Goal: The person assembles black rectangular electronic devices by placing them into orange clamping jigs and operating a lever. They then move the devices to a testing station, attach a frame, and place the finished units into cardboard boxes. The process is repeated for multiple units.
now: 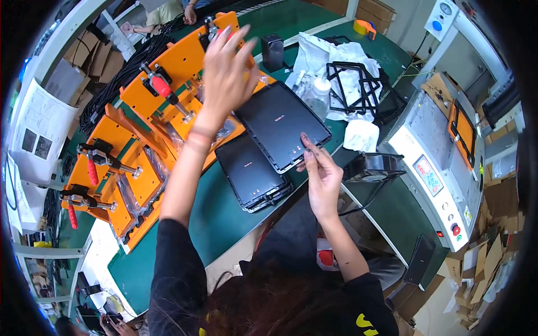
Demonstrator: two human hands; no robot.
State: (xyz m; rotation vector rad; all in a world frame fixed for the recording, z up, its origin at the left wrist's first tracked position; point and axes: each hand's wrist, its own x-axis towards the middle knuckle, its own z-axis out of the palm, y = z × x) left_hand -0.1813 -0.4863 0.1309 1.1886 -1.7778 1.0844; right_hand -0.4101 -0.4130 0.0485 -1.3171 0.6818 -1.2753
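Note:
My right hand [320, 173] grips the near edge of a flat black panel [280, 123], holding it tilted above the green table [218, 218]. A short stack of similar black panels [249, 173] lies on the table just under and left of it. My left hand [227, 70] is raised with fingers spread and holds nothing; it hovers over the orange clamping fixture [185, 61] beyond the held panel's far corner.
More orange fixtures with red-handled toggle clamps [98, 168] line the left side. Black frames [356, 84] lie on white wrapping with a small bottle [319, 92] behind the panel. A grey machine with a control panel [437, 162] stands at the right. Another person's hands [131, 27] work far off.

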